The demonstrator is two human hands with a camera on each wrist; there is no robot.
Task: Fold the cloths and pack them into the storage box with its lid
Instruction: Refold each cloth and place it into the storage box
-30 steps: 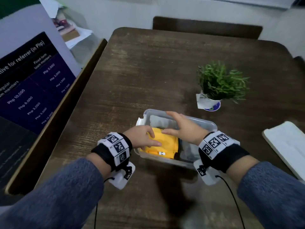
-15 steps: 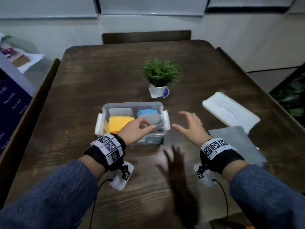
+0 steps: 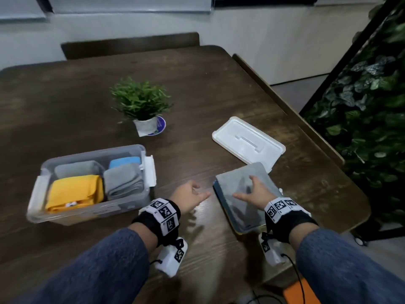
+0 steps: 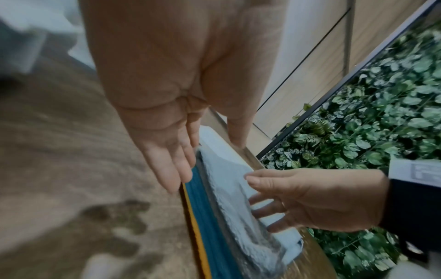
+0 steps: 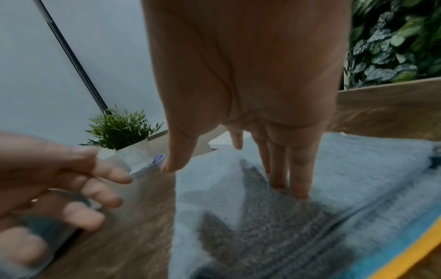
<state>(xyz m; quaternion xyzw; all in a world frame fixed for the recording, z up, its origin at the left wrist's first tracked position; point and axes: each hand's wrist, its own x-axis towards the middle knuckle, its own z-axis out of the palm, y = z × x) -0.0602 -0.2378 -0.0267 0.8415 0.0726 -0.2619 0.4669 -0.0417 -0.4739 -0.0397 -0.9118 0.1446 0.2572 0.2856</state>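
Observation:
A clear storage box stands at the left of the table and holds a folded yellow cloth, two grey cloths and a blue one. Its white lid lies apart at the right. In front of the lid is a flat stack of cloths, grey on top with blue and yellow layers under it. My right hand rests on the grey top cloth, fingertips touching it. Between box and stack my left hand hovers open, holding nothing.
A small potted plant stands behind the box. The table's right edge runs close past the lid, with a leafy wall beyond. A chair back stands at the far side.
Both hands left the box and moved right. The right hand came down onto the grey cloth stack; the left hand now hovers beside it. The head view swung right.

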